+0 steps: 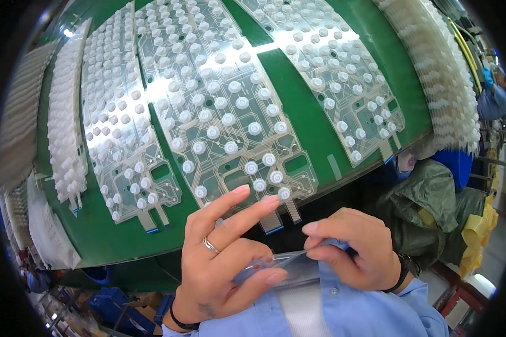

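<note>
In front of my chest, a thin piece of clear plastic (293, 265) spans the gap between my hands; whether it is a film or a small bag I cannot tell. My left hand (222, 253), with a ring on one finger, grips its left end between the thumb and the bent lower fingers. Two longer fingers of that hand stretch over the near edge of a clear keyboard membrane sheet (239, 182) dotted with white rubber domes. Thumb and curled fingers of my right hand (357, 250) pinch the plastic's right end.
More domed membrane sheets (118, 126) (343, 76) lie on the green tabletop (295, 90). Dense rows of sheets stack at the left (25, 118) and right (441, 73). Dark green plastic sheeting (427, 196) hangs off the table's right, beside a blue bin (454, 167).
</note>
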{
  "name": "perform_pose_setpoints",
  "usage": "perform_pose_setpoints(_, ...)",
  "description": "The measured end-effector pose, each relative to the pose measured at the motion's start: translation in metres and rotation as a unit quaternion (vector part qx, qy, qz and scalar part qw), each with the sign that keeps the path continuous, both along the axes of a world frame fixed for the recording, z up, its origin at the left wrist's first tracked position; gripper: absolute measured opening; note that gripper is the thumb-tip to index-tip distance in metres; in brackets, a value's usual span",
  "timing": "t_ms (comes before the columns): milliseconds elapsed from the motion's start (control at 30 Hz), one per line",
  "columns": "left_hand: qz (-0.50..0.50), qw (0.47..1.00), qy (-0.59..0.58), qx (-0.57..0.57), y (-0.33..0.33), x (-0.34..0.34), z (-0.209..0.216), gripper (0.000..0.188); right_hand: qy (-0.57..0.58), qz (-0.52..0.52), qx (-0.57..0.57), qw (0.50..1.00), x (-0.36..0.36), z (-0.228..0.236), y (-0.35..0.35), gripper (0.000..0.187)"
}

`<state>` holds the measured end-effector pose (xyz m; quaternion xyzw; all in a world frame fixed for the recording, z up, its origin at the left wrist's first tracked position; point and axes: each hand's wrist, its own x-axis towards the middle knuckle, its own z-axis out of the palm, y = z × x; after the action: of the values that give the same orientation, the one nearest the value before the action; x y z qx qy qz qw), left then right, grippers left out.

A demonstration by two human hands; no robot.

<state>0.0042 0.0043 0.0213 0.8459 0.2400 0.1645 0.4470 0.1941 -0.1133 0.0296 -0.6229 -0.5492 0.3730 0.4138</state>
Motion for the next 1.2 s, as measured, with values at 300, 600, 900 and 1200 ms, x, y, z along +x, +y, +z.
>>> perform_pose_setpoints(300,0.084,0.986,0.056,0.133,-0.015,0.003,0.000,0.013,-0.146,-0.034,0.169,0.974,0.013,0.003,-0.005,0.021)
perform_pose_setpoints(600,-0.022,0.982,0.026,0.188,-0.013,0.015,-0.024,0.020,0.071,-0.125,-0.041,0.989,0.023,-0.015,0.024,0.008)
perform_pose_setpoints(900,-0.058,0.982,0.028,0.178,-0.007,0.009,-0.028,0.022,0.004,-0.114,-0.034,0.993,0.023,-0.023,0.038,0.005)
perform_pose_setpoints(1200,-0.063,0.979,0.032,0.189,-0.006,0.008,-0.029,0.025,-0.044,-0.116,-0.033,0.992,0.020,-0.024,0.040,0.004)
